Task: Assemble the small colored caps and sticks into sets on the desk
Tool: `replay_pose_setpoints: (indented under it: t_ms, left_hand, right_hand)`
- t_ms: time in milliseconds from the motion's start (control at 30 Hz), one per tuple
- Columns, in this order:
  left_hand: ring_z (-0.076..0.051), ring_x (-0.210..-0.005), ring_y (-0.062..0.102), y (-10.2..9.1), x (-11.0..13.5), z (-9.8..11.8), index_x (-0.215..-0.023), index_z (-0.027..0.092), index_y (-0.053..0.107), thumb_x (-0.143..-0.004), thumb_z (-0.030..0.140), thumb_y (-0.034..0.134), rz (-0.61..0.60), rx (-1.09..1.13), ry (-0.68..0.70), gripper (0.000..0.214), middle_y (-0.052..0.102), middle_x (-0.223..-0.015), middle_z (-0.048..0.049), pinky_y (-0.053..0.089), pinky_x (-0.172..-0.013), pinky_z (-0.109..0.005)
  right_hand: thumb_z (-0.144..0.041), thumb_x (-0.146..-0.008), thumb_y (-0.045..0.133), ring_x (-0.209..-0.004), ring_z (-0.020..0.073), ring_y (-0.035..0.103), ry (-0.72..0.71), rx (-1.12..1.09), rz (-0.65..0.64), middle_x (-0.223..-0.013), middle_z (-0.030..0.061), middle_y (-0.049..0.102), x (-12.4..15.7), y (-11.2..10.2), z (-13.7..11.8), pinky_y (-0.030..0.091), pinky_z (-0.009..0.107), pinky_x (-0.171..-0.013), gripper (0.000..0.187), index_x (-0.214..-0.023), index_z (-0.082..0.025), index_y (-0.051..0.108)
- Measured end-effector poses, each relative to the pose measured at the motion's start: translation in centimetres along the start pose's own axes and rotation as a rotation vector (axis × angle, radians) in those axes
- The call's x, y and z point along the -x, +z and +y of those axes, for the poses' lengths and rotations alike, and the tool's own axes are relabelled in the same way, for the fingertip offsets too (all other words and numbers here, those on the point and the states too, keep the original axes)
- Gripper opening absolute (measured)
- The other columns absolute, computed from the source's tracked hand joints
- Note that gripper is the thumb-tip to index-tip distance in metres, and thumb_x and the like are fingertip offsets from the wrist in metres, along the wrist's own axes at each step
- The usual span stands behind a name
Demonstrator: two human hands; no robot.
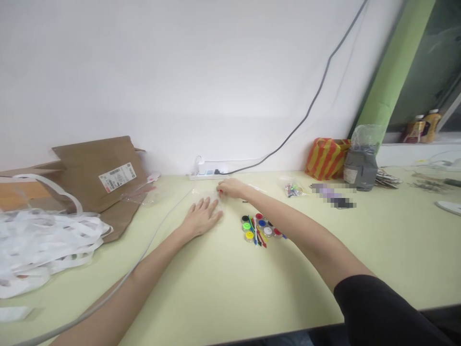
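My left hand (203, 217) lies flat on the table with its fingers spread. It rests on or against a thin clear plastic bag (218, 209), whose outline is hard to make out. Just beyond, my right hand (230, 188) reaches across with its fingers pinched around a small red thing (220, 191), too small to name, at the bag's far side. Below my right forearm sits a cluster of small round pieces with coloured caps, among them a yellow one (249, 236) and a green one (246, 226). Several coloured arrow-shaped pointers (256, 234) lie across them.
A power strip (209, 176) stands at the wall; a cable (158, 226) crosses by my left arm. Left are white strips (43, 245) and a brown paper bag (118, 192). Right are a small bag of parts (293, 189), a striped bag (326, 158) and a grey bag (360, 169).
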State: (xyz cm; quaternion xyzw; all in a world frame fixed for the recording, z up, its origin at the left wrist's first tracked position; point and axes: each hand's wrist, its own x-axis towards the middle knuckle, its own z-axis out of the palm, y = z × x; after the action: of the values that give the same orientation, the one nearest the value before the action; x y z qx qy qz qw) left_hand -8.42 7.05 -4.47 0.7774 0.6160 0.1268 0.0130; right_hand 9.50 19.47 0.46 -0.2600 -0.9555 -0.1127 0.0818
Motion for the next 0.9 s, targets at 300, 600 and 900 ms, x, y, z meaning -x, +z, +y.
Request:
replay_pose_setpoints:
  t_ms: [300,600,900]
  left_hand:
    - [-0.039,-0.151,0.02,-0.8,0.0,0.1,-0.146,0.014,0.045,-0.096,0.047,0.037,0.126,-0.081,-0.086,0.06,0.035,-0.158,-0.0213,0.02,-0.117,-0.062]
    - [-0.03,-0.15,0.026,-2.5,1.6,6.3,-0.142,0.019,0.047,-0.1,0.037,0.037,0.392,-0.051,0.319,0.047,0.05,-0.148,-0.0128,0.021,-0.122,-0.053]
    - [-0.028,-0.131,0.051,-3.0,3.3,10.0,-0.126,0.022,0.059,-0.098,0.035,0.047,0.356,-0.017,0.629,0.033,0.062,-0.131,-0.01,0.037,-0.113,-0.048]
  right_hand:
    - [-0.01,-0.096,0.041,-0.093,0.02,0.064,0.113,0.002,0.14,-0.118,0.0134,0.062,3.3,-4.0,0.6,0.043,0.028,-0.077,0.032,-0.121,-0.015,0.06]
    - [-0.016,-0.101,0.042,-0.111,0.0196,0.064,0.069,-0.052,0.458,-0.127,0.0074,0.065,16.1,-6.1,-7.2,0.051,0.031,-0.087,0.029,-0.115,-0.027,0.064]
    - [-0.02,-0.101,0.044,-0.12,0.0182,0.061,0.06,-0.194,0.619,-0.122,0.0047,0.07,18.7,-5.0,-8.7,0.048,0.038,-0.095,0.026,-0.116,-0.03,0.063]
